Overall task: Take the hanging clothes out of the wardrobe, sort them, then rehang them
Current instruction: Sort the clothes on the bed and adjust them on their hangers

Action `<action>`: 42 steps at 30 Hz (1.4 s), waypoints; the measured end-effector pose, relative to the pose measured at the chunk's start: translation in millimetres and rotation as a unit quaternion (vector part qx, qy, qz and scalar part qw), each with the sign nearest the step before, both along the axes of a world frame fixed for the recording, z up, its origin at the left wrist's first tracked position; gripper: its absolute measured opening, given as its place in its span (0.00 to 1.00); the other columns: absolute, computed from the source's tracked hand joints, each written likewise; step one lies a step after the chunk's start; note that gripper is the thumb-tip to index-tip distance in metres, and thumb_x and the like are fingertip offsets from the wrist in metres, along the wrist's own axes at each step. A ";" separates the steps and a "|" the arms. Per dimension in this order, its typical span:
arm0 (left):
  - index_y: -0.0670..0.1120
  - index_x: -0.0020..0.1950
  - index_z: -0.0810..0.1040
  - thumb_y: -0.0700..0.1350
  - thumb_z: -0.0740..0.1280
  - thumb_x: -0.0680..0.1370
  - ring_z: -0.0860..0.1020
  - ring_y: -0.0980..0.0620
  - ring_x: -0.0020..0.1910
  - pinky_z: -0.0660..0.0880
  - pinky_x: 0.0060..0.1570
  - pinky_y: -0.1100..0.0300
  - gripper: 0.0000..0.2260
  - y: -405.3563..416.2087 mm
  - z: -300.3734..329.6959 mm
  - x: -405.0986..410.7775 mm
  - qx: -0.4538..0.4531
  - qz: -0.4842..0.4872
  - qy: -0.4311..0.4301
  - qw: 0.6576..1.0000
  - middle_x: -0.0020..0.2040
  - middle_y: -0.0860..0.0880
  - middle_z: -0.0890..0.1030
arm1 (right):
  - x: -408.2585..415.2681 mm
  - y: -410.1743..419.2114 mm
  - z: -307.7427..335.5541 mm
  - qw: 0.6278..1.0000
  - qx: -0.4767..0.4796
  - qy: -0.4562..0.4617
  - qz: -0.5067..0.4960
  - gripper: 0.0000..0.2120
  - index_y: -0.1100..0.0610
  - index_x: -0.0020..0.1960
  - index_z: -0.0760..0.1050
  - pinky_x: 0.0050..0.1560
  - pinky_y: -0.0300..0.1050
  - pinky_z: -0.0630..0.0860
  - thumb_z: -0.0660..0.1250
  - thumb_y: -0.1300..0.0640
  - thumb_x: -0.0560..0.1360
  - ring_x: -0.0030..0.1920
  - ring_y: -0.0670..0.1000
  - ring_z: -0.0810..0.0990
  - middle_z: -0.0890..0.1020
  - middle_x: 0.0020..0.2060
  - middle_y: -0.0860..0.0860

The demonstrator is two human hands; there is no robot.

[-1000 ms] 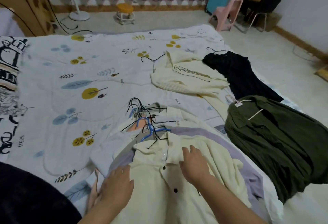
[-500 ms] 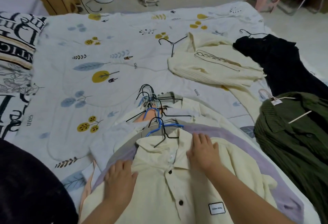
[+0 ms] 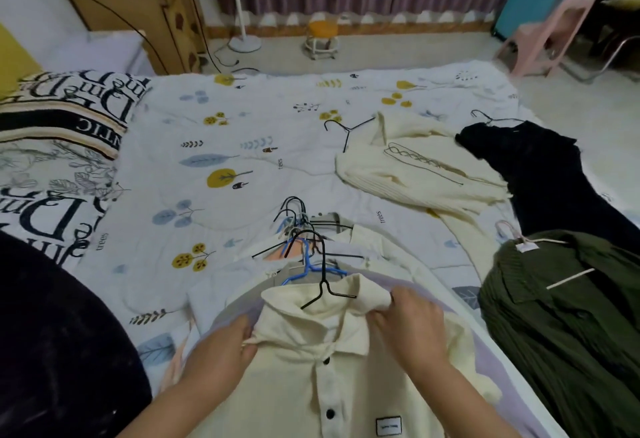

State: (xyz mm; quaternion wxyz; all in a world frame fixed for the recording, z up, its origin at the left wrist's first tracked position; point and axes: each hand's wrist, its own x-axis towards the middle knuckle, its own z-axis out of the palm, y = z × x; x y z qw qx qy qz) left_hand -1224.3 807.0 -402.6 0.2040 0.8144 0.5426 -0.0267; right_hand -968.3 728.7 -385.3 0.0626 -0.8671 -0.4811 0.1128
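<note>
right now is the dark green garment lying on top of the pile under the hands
No, the dark green garment lies apart, right of the pile, whose top is the cream shirt.

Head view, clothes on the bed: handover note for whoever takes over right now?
Left hand pinches the left shoulder of the cream shirt; right hand grips its right shoulder by the collar.
The shirt, on a black hanger, tops the stack of hangered clothes on the bed.
Already laid apart: cream sweater, black garment, green garment.
Done: clothes out of the wardrobe, three separated.
Left: sort the rest of the stack, rehang everything.
</note>
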 end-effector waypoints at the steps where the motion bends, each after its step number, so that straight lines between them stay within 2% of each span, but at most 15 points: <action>1: 0.52 0.55 0.68 0.49 0.58 0.79 0.75 0.52 0.57 0.65 0.43 0.61 0.06 -0.3 10.0 1.3 -0.022 0.002 -0.006 1.000 0.54 0.53 0.77 | -0.2 -2.9 12.0 1.000 0.011 0.001 -0.002 0.12 0.52 0.49 0.73 0.50 0.47 0.66 0.62 0.45 0.72 0.54 0.53 0.77 0.80 0.50 0.48; 4: 0.50 0.57 0.74 0.48 0.59 0.77 0.76 0.53 0.55 0.70 0.47 0.61 0.10 -2.3 42.1 3.8 -0.070 -0.011 -0.022 0.997 0.56 0.52 0.79 | -0.5 -11.3 45.0 0.998 0.052 0.021 -0.020 0.07 0.49 0.42 0.68 0.49 0.47 0.63 0.63 0.47 0.71 0.53 0.52 0.77 0.80 0.47 0.47; 7: 0.49 0.48 0.78 0.50 0.61 0.73 0.78 0.56 0.47 0.71 0.43 0.62 0.09 -6.3 76.1 -0.2 -0.094 -0.009 -0.051 0.994 0.47 0.52 0.82 | -5.4 -20.5 76.0 0.995 0.079 0.044 -0.037 0.15 0.49 0.34 0.59 0.45 0.47 0.60 0.66 0.48 0.68 0.51 0.54 0.77 0.79 0.40 0.47; 9: 0.48 0.43 0.77 0.54 0.59 0.68 0.77 0.57 0.42 0.71 0.40 0.61 0.13 -10.0 97.6 -3.5 -0.108 -0.017 -0.061 0.992 0.41 0.52 0.81 | -9.9 -27.5 96.3 0.993 0.093 0.052 -0.049 0.18 0.50 0.31 0.57 0.41 0.47 0.59 0.68 0.49 0.67 0.48 0.55 0.77 0.72 0.31 0.45; 12: 0.50 0.33 0.74 0.56 0.57 0.63 0.72 0.60 0.33 0.66 0.36 0.62 0.11 -17.5 130.1 -6.6 -0.112 -0.023 -0.086 0.990 0.30 0.54 0.73 | -13.2 -37.0 132.2 0.990 0.111 0.052 -0.065 0.18 0.53 0.31 0.59 0.40 0.46 0.58 0.68 0.50 0.67 0.39 0.55 0.71 0.67 0.27 0.45; 16: 0.43 0.36 0.74 0.59 0.57 0.57 0.69 0.58 0.32 0.64 0.36 0.61 0.21 -19.3 182.2 -7.2 -0.093 -0.031 -0.156 0.983 0.32 0.52 0.72 | -10.8 -42.7 187.9 0.978 0.179 0.075 -0.081 0.13 0.55 0.32 0.66 0.39 0.48 0.58 0.70 0.55 0.66 0.33 0.52 0.65 0.71 0.27 0.47; 19: 0.40 0.39 0.75 0.64 0.61 0.59 0.68 0.59 0.31 0.64 0.36 0.60 0.27 -16.4 226.8 -6.0 -0.062 -0.031 -0.214 0.974 0.31 0.53 0.71 | -8.5 -41.9 228.9 0.968 0.231 0.071 -0.072 0.14 0.55 0.31 0.66 0.40 0.47 0.59 0.71 0.55 0.66 0.34 0.53 0.64 0.70 0.27 0.46; 23: 0.43 0.32 0.71 0.70 0.57 0.61 0.65 0.57 0.27 0.59 0.31 0.60 0.29 -14.8 286.2 -3.4 0.073 -0.057 -0.197 0.976 0.27 0.52 0.67 | -6.9 -33.7 274.0 0.954 0.292 0.053 -0.045 0.16 0.53 0.31 0.65 0.42 0.47 0.60 0.72 0.54 0.67 0.36 0.53 0.65 0.70 0.27 0.45; 28: 0.42 0.28 0.67 0.55 0.68 0.74 0.67 0.55 0.27 0.57 0.29 0.62 0.22 -16.9 337.7 -6.7 0.150 -0.060 -0.220 0.962 0.25 0.51 0.65 | -11.1 -24.6 321.8 0.942 0.334 0.030 -0.016 0.18 0.52 0.31 0.63 0.43 0.49 0.61 0.73 0.53 0.66 0.38 0.56 0.69 0.70 0.29 0.45; 30: 0.44 0.28 0.66 0.51 0.68 0.75 0.67 0.55 0.27 0.57 0.28 0.62 0.21 -16.2 359.2 -8.9 0.194 -0.051 -0.242 0.949 0.25 0.51 0.65 | -13.7 -19.8 340.5 0.929 0.368 0.024 -0.003 0.14 0.52 0.33 0.66 0.44 0.50 0.62 0.73 0.53 0.66 0.42 0.58 0.72 0.74 0.33 0.47; 32: 0.44 0.27 0.67 0.53 0.67 0.75 0.66 0.56 0.27 0.59 0.31 0.59 0.21 -16.0 383.1 -9.5 0.232 -0.040 -0.243 0.941 0.26 0.49 0.69 | -16.1 -13.3 356.1 0.920 0.392 -0.007 0.010 0.10 0.53 0.44 0.75 0.48 0.51 0.64 0.72 0.52 0.67 0.50 0.59 0.75 0.79 0.43 0.52; 33: 0.45 0.26 0.68 0.54 0.66 0.75 0.67 0.55 0.28 0.60 0.32 0.57 0.21 -15.0 394.3 -9.9 0.245 -0.033 -0.247 0.937 0.26 0.49 0.69 | -18.0 -10.3 361.6 0.916 0.401 -0.013 0.019 0.14 0.55 0.52 0.76 0.52 0.52 0.65 0.72 0.52 0.68 0.54 0.59 0.74 0.79 0.49 0.55; 35: 0.43 0.27 0.70 0.51 0.66 0.76 0.68 0.50 0.29 0.59 0.32 0.57 0.20 -11.1 414.6 -12.0 0.266 -0.015 -0.253 0.930 0.26 0.48 0.70 | -25.2 -6.1 369.2 0.904 0.426 -0.015 0.035 0.22 0.57 0.63 0.72 0.61 0.52 0.63 0.70 0.53 0.71 0.62 0.59 0.69 0.74 0.59 0.57; 38: 0.39 0.30 0.72 0.50 0.66 0.76 0.70 0.47 0.31 0.59 0.33 0.57 0.20 -0.2 436.5 -19.0 0.310 0.022 -0.233 0.921 0.28 0.44 0.71 | -42.8 1.4 366.1 0.904 0.423 -0.018 0.053 0.30 0.55 0.74 0.59 0.72 0.49 0.49 0.65 0.51 0.76 0.74 0.58 0.55 0.59 0.74 0.58; 42: 0.38 0.31 0.72 0.53 0.65 0.77 0.67 0.48 0.30 0.57 0.30 0.57 0.21 15.4 457.6 -32.3 0.351 0.076 -0.201 0.911 0.27 0.46 0.68 | -66.2 16.9 337.6 0.935 0.325 0.084 0.110 0.32 0.50 0.77 0.45 0.74 0.45 0.45 0.57 0.47 0.79 0.77 0.52 0.43 0.44 0.77 0.54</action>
